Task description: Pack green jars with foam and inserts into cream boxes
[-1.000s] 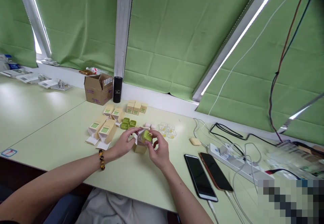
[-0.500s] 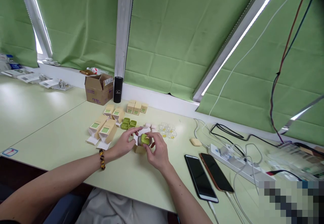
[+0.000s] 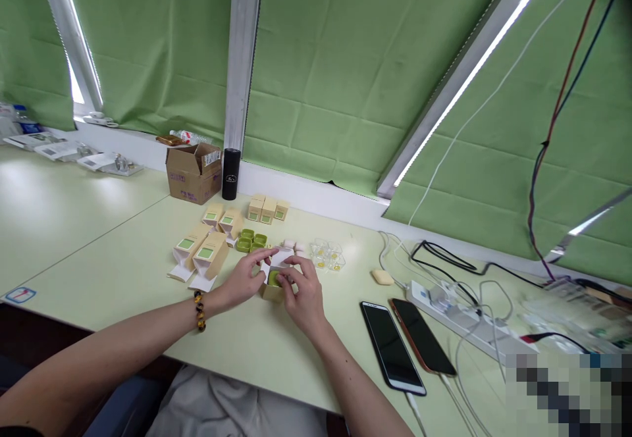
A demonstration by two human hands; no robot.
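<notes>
A small open cardboard box [image 3: 271, 292] stands on the table with its white flaps up. My left hand [image 3: 245, 278] grips its left side and flap, thumb and fingers bent around the edge. Down in the box's mouth sits a green rounded case [image 3: 273, 278], its lower part hidden by the box walls. My right hand [image 3: 305, 292] has thumb and fingertips closed on the case from the right. Just behind are several green square containers [image 3: 252, 239], some pinkish-white pieces [image 3: 292, 246] partly hidden by my fingers, and clear containers with yellow bits [image 3: 326, 254].
Open cream boxes [image 3: 210, 255] lie to the left, and small closed boxes [image 3: 267, 209] stand farther back. A carton [image 3: 193, 174] and a black tumbler [image 3: 230, 174] are near the window. On the right are two phones [image 3: 393, 348], a power strip [image 3: 449, 315] and loose cables.
My right hand has lowered the green case from above the box into its opening. My left hand has stayed at the box's left side.
</notes>
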